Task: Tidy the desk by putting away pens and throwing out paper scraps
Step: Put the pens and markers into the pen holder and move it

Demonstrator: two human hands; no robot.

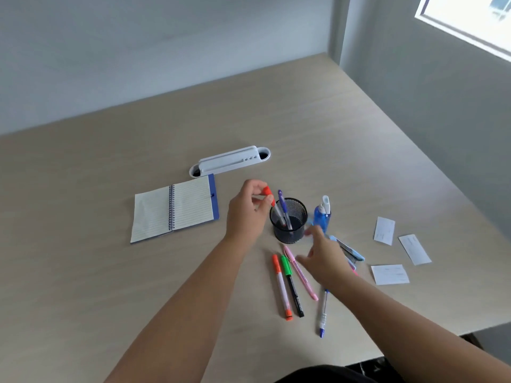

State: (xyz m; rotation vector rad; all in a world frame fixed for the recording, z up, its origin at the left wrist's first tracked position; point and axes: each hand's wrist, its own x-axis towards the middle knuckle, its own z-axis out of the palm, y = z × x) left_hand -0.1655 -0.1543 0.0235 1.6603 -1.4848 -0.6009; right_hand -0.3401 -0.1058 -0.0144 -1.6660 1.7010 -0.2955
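A black mesh pen cup [290, 228] stands mid-desk with a blue-purple pen [284, 208] leaning inside. My left hand [247, 210] pinches the top of a red-capped pen [267, 192], whose tip is down in the cup. My right hand [326, 255], blurred with fingers spread, hovers just right of the cup over loose pens. On the desk lie an orange marker [281, 286], a green-capped marker [291, 284], a pink pen [300, 273], a blue ballpoint [323, 313] and light-blue pens [351, 251]. Three paper scraps [384, 230], [414, 249], [390, 274] lie at the right.
An open spiral notebook [174, 210] lies left of the cup. A white desk cable-port cover [229, 161] sits behind it. A blue spray bottle [322, 214] stands right beside the cup. The desk's front edge [414, 346] runs close at bottom right; walls bound the far sides.
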